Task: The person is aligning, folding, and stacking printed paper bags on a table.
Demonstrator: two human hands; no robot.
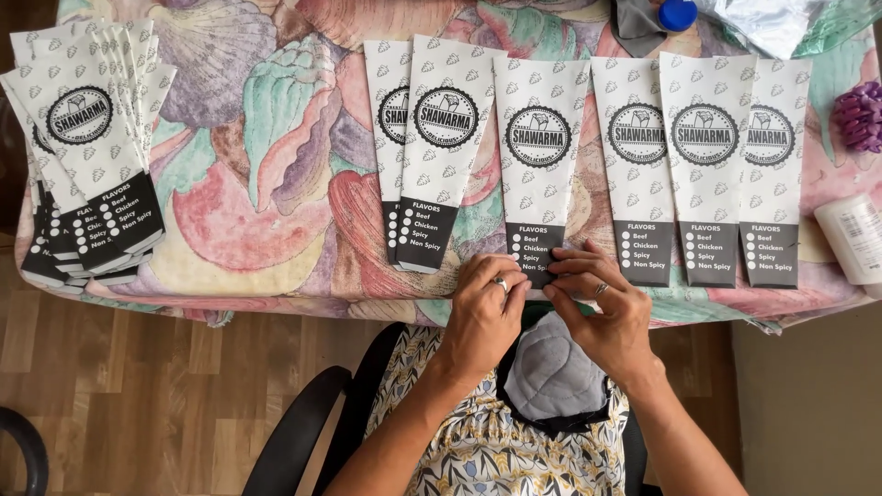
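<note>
Both hands pinching the near end of one paper sleeve at the table edge

Left hand (484, 310) and right hand (602, 308) meet fingertip to fingertip, closed on the dark bottom end of the middle paper sleeve (539, 152); its long axis runs straight away from the body, the printed top farthest off. Both hands equally near. More sleeves lie side by side to either side; a fanned stack of sleeves (87, 147) sits far left on the floral tablecloth (248, 211)
</note>
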